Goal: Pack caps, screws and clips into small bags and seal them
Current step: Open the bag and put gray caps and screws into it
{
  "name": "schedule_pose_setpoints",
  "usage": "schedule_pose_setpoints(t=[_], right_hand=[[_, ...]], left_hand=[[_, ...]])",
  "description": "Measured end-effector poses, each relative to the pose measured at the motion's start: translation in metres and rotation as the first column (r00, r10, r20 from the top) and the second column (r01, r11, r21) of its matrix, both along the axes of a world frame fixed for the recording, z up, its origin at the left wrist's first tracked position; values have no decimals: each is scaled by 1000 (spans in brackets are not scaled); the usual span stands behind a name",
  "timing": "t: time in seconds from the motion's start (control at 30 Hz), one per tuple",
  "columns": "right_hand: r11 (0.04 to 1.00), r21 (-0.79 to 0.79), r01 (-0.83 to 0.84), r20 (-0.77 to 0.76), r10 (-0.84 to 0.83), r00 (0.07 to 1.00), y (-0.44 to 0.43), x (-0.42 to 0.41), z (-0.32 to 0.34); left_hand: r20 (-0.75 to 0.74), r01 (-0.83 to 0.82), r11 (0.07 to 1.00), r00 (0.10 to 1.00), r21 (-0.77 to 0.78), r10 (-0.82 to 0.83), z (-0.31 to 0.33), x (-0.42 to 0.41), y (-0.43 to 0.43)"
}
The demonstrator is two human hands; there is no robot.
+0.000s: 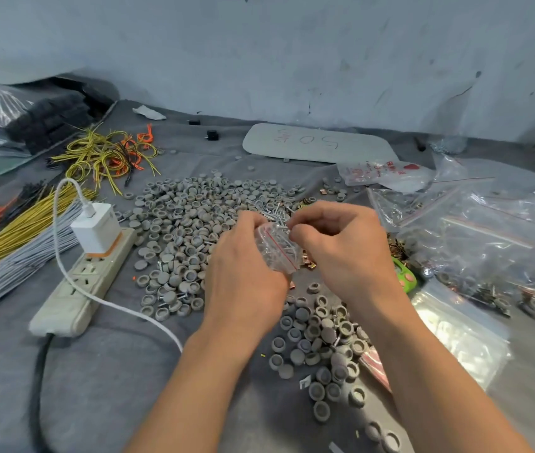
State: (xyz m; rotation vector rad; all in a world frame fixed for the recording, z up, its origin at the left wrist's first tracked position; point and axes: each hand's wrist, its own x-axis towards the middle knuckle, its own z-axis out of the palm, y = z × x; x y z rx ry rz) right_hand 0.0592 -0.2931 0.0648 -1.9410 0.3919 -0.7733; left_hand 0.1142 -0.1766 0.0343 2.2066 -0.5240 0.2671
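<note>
A small clear zip bag (277, 248) with a red seal line is held above the grey cloth between both hands. My left hand (243, 266) grips it from the left side. My right hand (341, 246) has curled fingers at the bag's mouth, pinching silver screws (284, 230) that poke into it. A wide heap of grey round caps (187, 223) spreads behind and to the left of my hands, and more caps (321, 344) lie beneath my right forearm. Copper-coloured clips (308, 261) show just under the bag. More loose screws (276, 212) lie beyond my fingers.
A white power strip (76, 295) with a plugged charger (96, 230) and its cable lies at left. Bundles of yellow, grey and orange wires (14, 237) sit further left. Filled clear bags (488, 237) pile up at right, with a stack of empty bags (462, 335) and a green object (406, 276).
</note>
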Motion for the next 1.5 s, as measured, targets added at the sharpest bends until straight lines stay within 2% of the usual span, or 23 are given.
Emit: schedule_pose_setpoints(t=[0.13,0.23,0.33,0.43,0.5,0.57,0.6,0.63,0.67,0.73,0.77,0.8,0.87,0.93,1.03,1.13,1.23,1.3,1.37,1.43,1.5], right_hand=[[993,-103,64,68,-57,996,4,0,7],[979,-185,-85,-86,70,994,10,-2,9],[944,-202,-261,-267,203,942,14,1,10],[948,-108,-298,-271,260,927,15,7,10],[972,54,-229,-127,234,964,16,13,10],[974,211,-87,12,87,996,12,20,6],[982,190,11,-4,-10,1000,10,24,3],[992,88,89,-80,-82,993,6,26,-1],[995,-36,98,-185,-103,977,5,28,-6],[960,-276,-54,-426,-72,902,9,30,-17],[904,-399,-155,-519,-84,851,11,31,-24],[837,-491,-244,-583,-107,805,13,33,-29],[757,-578,-304,-612,-156,775,17,35,-35],[762,-593,-260,-585,-186,790,18,35,-35],[818,-541,-195,-563,-180,807,16,31,-34],[846,-493,-203,-587,-151,796,13,27,-29],[860,-498,-114,-553,-213,805,11,23,-25],[884,-466,28,-408,-243,880,5,22,-21],[945,-308,111,-192,-176,965,2,20,-12],[993,-102,56,-32,-59,998,3,17,-2],[996,-45,-72,-6,72,997,7,16,5]], left_hand=[[-83,-31,997,996,-69,25,0,2,1],[-83,37,997,996,-70,-43,1,1,4],[-54,133,989,989,-62,-136,3,-1,8],[-68,124,985,989,-118,-133,4,0,12],[-93,70,979,992,-190,-89,5,2,13],[-127,-5,956,991,-294,-34,6,5,15],[-134,-40,939,991,-341,-7,7,7,17],[-141,-69,921,990,-384,16,6,9,18],[-150,-95,899,988,-427,34,7,11,20],[-169,-124,862,985,-492,45,8,15,23],[-174,-129,851,984,-510,45,8,16,23],[-173,-132,844,984,-521,47,9,17,24],[-160,-133,837,986,-531,55,10,18,24],[-146,-132,843,987,-521,65,11,18,23],[-138,-134,863,988,-487,76,12,16,23],[-140,-128,875,988,-468,69,13,15,23],[-132,-122,890,989,-439,71,12,13,25],[-119,-113,918,990,-381,73,11,11,24],[-116,-96,943,991,-320,62,10,8,19],[-125,-64,968,992,-244,33,9,6,12],[-123,-1,988,992,-156,-19,8,3,7]])
